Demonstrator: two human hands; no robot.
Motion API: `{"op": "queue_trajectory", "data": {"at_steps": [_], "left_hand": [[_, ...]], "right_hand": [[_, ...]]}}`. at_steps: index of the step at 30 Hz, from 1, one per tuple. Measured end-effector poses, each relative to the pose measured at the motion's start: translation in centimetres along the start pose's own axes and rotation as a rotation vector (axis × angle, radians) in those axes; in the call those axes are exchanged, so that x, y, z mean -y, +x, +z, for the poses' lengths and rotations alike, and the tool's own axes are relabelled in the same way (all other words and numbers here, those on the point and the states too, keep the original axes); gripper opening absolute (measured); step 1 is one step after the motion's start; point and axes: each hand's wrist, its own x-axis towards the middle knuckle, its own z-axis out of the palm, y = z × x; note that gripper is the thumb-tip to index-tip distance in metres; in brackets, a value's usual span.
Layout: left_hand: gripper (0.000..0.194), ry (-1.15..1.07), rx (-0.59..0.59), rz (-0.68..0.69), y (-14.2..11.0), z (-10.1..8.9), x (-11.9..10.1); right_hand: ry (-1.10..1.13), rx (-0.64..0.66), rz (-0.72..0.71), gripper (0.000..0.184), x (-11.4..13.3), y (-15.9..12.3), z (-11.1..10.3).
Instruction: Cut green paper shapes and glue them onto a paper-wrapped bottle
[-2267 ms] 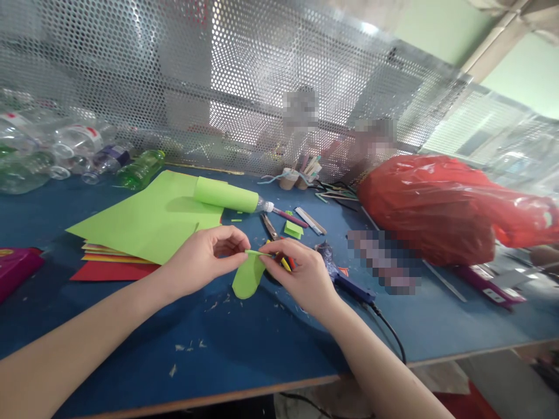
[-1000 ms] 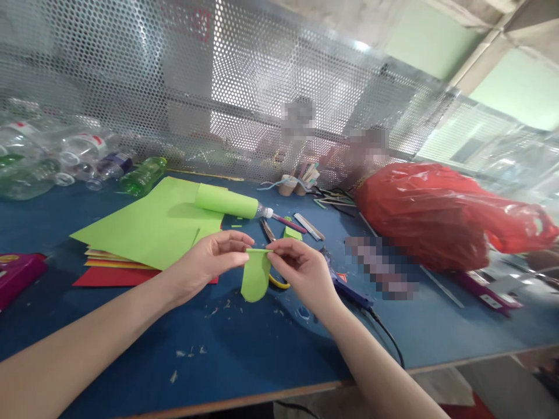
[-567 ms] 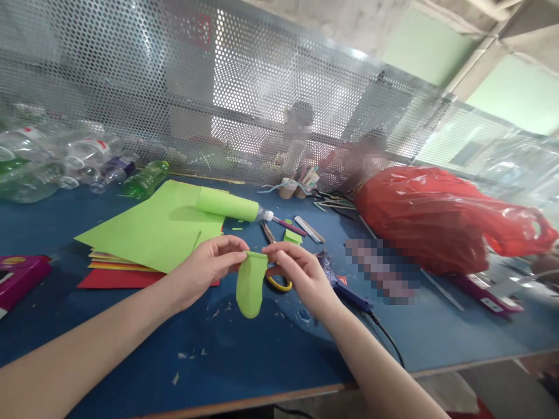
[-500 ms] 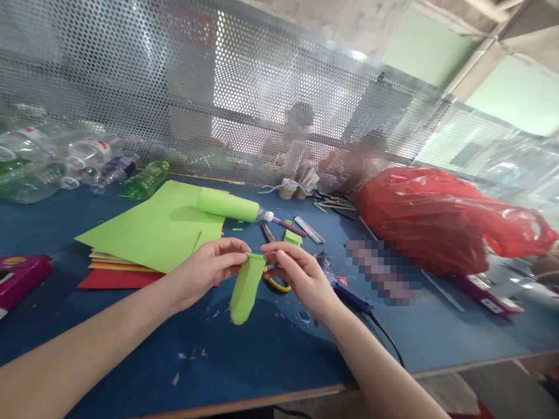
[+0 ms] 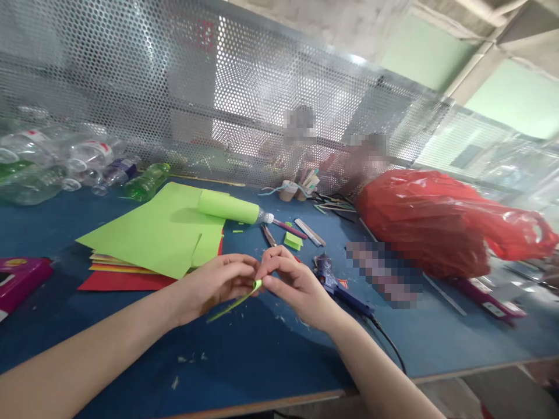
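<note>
Between my hands is a small strip of light green paper (image 5: 236, 305), seen nearly edge-on, with one end curled into a little roll. My left hand (image 5: 218, 285) is closed on it from the left, its fingers partly hiding the paper. At the curled end, the thumb and fingers of my right hand (image 5: 294, 285) pinch the roll. Just beyond my hands lie scissors (image 5: 268, 235), their handles hidden by my right hand. A blue glue gun (image 5: 340, 288) with a black cord rests to the right of that hand.
Green sheets (image 5: 148, 233) top a paper stack at left, with a paper-wrapped bottle (image 5: 229, 208) on it. Plastic bottles (image 5: 91, 157) line the back left. A red plastic bag (image 5: 428, 221) bulges at right. A folded green piece (image 5: 293, 240) and a pen (image 5: 290, 228) lie mid-table.
The green strip has turned from facing me to nearly edge-on, its free end swinging left. Both hands have come lower and closer together, and the end they hold is now curled.
</note>
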Motion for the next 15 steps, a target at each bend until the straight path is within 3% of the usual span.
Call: {"op": "queue_trajectory", "data": {"at_steps": [3, 6, 11, 15], "left_hand": [[0.024, 0.211, -0.084, 0.182, 0.1, -0.4, -0.2], [0.025, 0.383, -0.13, 0.279, 0.2, -0.6, -0.4], [0.02, 0.467, -0.157, 0.29, 0.4, -0.9, -0.3], [0.022, 0.457, -0.247, 0.246, 0.7, -1.4, 0.0]], "right_hand": [[-0.019, -0.097, 0.112, 0.024, -0.2, 0.3, -0.1], [0.004, -0.171, 0.239, 0.023, -0.5, 0.5, 0.0], [0.007, -0.172, 0.249, 0.019, -0.6, 0.5, 0.2], [0.021, -0.202, 0.288, 0.025, -0.4, 0.4, 0.1]]}}
